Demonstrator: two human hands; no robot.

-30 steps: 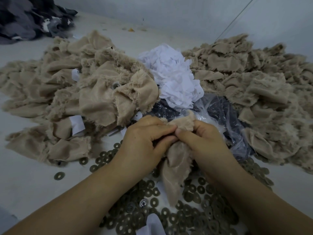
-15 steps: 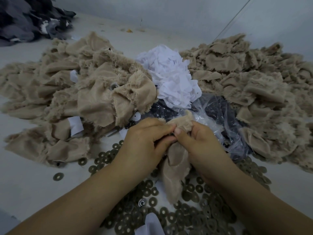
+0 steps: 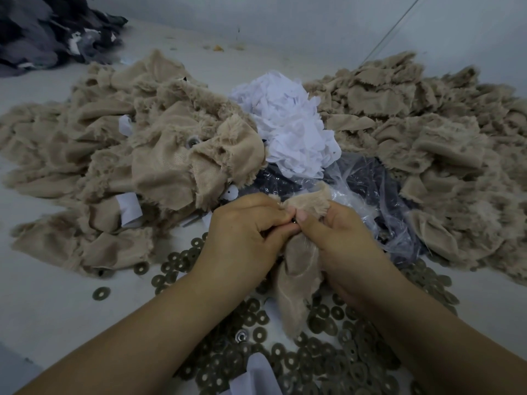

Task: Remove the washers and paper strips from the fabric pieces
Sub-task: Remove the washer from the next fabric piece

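Right over the washers (image 3: 328,363) piled on the worktop (image 3: 42,295), both hands pinch one fabric piece (image 3: 299,269): left hand (image 3: 245,243) and right hand (image 3: 339,246), fingers (image 3: 301,216) clamped thumb-to-thumb on sth small & dark, prob a washer, can't tell tbh. Risks imo: plush slips and the grip pops off, or the washer flicks into the unsorted pile (image 3: 128,155) left. Paper heap (image 3: 288,124) sits behind, so strips may get missed w/ hands this bunched.
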